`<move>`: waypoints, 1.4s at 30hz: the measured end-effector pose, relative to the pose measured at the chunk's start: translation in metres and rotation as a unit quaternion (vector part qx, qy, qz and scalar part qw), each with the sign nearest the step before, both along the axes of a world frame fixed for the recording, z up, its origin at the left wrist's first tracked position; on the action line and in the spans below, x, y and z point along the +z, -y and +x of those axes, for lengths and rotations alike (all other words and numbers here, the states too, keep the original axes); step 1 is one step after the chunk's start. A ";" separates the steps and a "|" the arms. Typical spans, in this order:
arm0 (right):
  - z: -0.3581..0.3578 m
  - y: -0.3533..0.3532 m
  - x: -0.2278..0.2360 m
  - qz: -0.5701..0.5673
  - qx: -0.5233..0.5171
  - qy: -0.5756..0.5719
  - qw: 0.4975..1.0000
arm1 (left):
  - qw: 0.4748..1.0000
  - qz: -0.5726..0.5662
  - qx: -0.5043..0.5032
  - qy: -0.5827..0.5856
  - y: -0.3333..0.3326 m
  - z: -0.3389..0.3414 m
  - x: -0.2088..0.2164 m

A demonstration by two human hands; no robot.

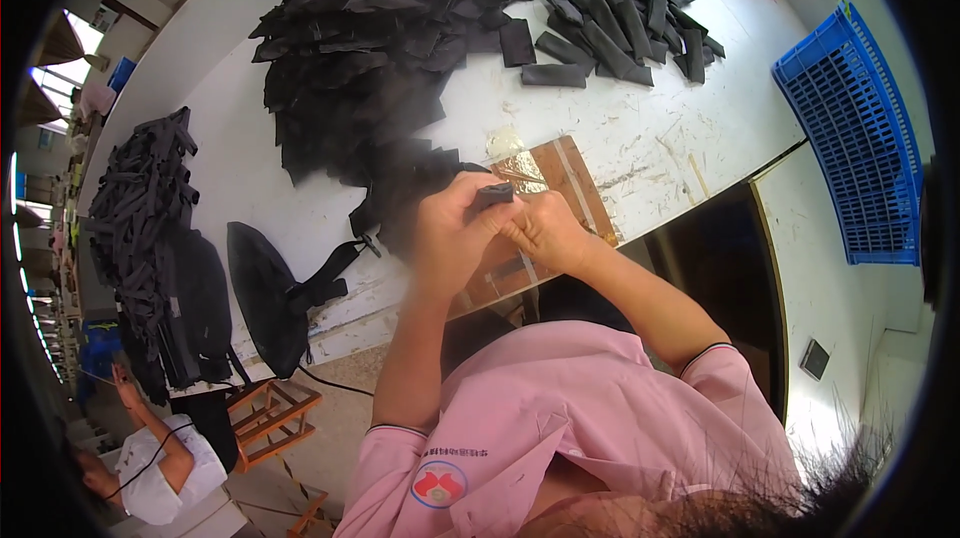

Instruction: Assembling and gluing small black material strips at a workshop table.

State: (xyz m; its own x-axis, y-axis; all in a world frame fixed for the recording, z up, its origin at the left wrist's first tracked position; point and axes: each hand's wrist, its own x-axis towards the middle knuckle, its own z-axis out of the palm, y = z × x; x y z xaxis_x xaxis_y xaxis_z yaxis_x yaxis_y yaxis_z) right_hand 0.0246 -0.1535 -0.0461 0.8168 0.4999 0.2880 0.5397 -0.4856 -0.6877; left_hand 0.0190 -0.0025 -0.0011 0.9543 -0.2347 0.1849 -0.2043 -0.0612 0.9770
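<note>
Close in front of my chest, a small folded black fabric piece sticks up from between my hands. My left hand is closed round it, thumb on its near side. The fingers of my right hand are pinched together against the same piece from the right. Part of the piece is hidden inside my grip. Both hands are over a brown board with strips of clear tape, which lies at the table's near edge. Just beyond my left hand, a large heap of flat black fabric pieces spreads away across the table.
Folded black tubes lie in a pile at the far right of the white table. Black strips and a curved black panel are at left. A blue basket stands right. Another person works lower left, near a wooden stool.
</note>
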 end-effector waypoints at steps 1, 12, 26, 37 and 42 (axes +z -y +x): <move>0.001 -0.001 0.002 0.002 0.003 0.000 1.000 | 0.999 -0.028 0.012 -0.031 -0.001 -0.002 0.002; 0.003 0.002 0.001 -0.003 0.021 0.012 1.000 | 0.996 0.007 0.065 0.060 0.008 -0.009 0.008; 0.007 0.004 0.002 0.000 0.019 -0.031 0.999 | 0.988 -0.137 0.076 0.005 0.003 -0.013 0.027; 0.005 -0.001 -0.002 0.011 0.004 -0.024 1.000 | 0.998 -0.020 0.061 0.018 0.002 -0.008 0.029; 0.005 0.003 0.032 -0.055 0.019 0.014 0.998 | 0.971 -0.212 0.096 0.055 -0.005 -0.015 0.012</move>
